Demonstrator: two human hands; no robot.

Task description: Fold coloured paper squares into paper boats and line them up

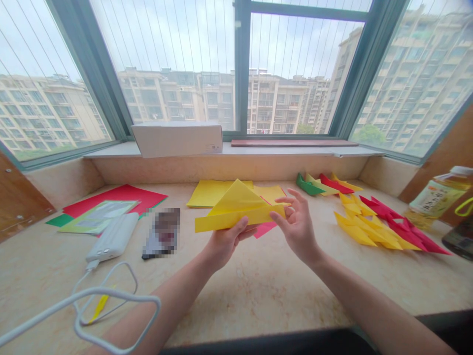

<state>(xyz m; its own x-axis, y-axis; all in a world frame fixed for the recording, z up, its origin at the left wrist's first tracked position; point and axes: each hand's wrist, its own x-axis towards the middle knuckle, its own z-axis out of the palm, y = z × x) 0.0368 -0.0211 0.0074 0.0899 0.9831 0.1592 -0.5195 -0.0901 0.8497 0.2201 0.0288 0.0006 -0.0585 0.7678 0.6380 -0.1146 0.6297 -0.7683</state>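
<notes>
A yellow sheet of paper, folded to a peak with a flat band along its lower edge, is held up above the counter. My left hand grips the band from below near its middle, thumb in front. At the band's right end, my right hand pinches the paper between thumb and index finger, its other fingers raised. Behind the folded paper lie a stack of yellow paper and a pink-red piece, both partly hidden.
Folded paper boats, yellow, red and green, lie at right beside a drink bottle. Red sheets, a white power bank with a cable and a pixelated object lie left. A white box stands on the sill.
</notes>
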